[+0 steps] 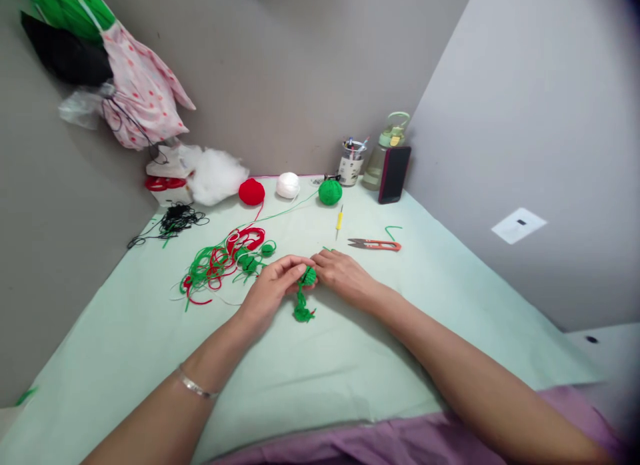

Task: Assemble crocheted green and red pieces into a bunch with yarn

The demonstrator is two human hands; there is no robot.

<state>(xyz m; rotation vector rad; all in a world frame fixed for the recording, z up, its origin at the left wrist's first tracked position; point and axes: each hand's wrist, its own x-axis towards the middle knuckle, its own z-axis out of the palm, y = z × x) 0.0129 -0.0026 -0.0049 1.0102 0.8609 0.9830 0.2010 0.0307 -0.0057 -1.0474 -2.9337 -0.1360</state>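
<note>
A small green crocheted piece (pixel 309 275) is pinched between the thumb and fingers of my left hand (pixel 280 278). From it a curly green tail with a speck of red at its end hangs down onto the table. My right hand (pixel 343 273) is right beside the piece, back upward and fingers bent together. What its fingertips grip, if anything, is hidden. A bit of green yarn (pixel 327 249) shows just above those fingers. Beyond the hands lie a yellow-handled crochet hook (pixel 339 221) and orange thread snips (pixel 375 245).
Tangled red, green and white yarn (pixel 215 265) lies left of my hands, black yarn (pixel 179 219) farther left. Behind stand red (pixel 251 192), white (pixel 288 185) and green (pixel 330 192) yarn balls, white stuffing (pixel 216 175), a pen cup (pixel 351 166), a bottle (pixel 376 163) and a phone (pixel 395 175).
</note>
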